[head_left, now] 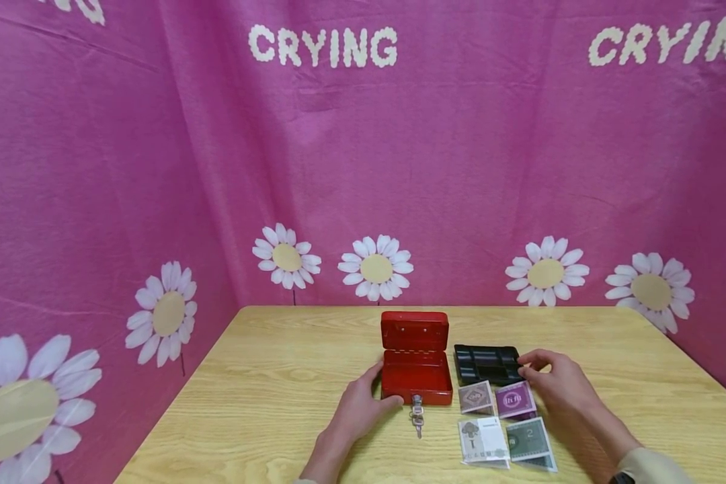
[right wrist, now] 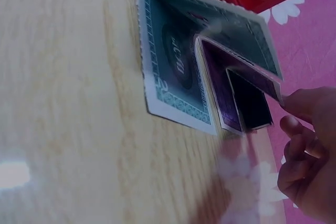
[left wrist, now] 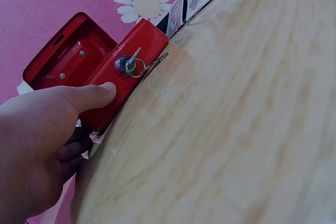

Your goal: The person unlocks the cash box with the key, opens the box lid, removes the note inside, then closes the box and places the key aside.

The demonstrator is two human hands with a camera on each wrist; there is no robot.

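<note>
A small red cash box (head_left: 417, 386) stands on the table with its lid (head_left: 414, 331) raised. Keys (head_left: 417, 425) hang from the front lock. My left hand (head_left: 359, 407) grips its front left corner, thumb on the front face and fingers behind the side. To the right lies a black compartment tray (head_left: 487, 363). My right hand (head_left: 559, 380) is at its right edge, fingers loosely bent; whether the fingertips touch is unclear. In the right wrist view the thumb overlaps the corner of a folded purple banknote (right wrist: 223, 85), and a gap shows between fingers and tray.
Before the tray stand folded play banknotes: a brown one (head_left: 475, 398), a white one (head_left: 484, 438) and a green one (head_left: 528, 438), beside the purple one. The wooden table (head_left: 266, 376) meets a pink daisy-print cloth (head_left: 460, 168) at its back and sides.
</note>
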